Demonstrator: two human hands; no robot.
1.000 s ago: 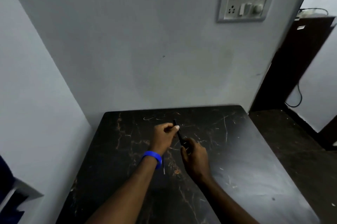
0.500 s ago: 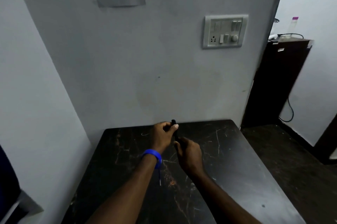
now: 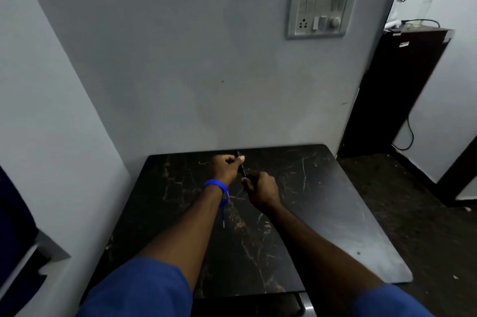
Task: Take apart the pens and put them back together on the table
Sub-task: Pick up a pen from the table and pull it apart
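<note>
Pen (image 3: 241, 167), dark, slim, held above the black bench (image 3: 322, 200) toward its 12 o'clock edge. Left hand (image 3: 225, 168) grip pinched shut on upper end; right hand (image 3: 262, 189) closed round lower end.

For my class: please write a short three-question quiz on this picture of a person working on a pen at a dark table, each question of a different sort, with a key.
1. True or false: both hands grip the same black pen.
2. Multiple choice: the blue wristband sits on A) the left wrist, B) the right wrist, C) the table.
3. Fill in: the switch panel is mounted on the ____.

Key
1. True. The left hand pinches the pen's far end and the right hand holds its near end, above the table.
2. A.
3. Wall.
</note>
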